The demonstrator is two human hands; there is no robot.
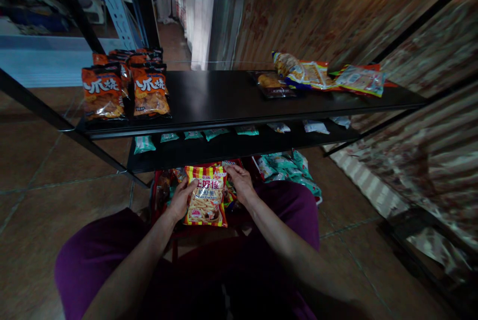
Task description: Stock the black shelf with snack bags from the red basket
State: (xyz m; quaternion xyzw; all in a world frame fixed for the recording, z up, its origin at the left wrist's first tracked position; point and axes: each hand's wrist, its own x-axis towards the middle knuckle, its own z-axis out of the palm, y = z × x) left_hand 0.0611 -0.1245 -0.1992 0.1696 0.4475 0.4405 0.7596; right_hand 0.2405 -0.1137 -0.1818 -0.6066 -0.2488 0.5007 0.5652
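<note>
A red and yellow striped bag of prawn crackers is held upright between my two hands, its printed front facing me. My left hand grips the bag's left side, thumb across the front. At the upper right corner, my right hand has its fingers closed on the bag's edge. Below the bag, partly hidden by it and my hands, is a red basket with more snack bags inside.
A black shelf stands before me. Orange snack bags stand at its left; several packets lie at its right. Green bags line the lower tier. Another container of green bags sits by my right knee.
</note>
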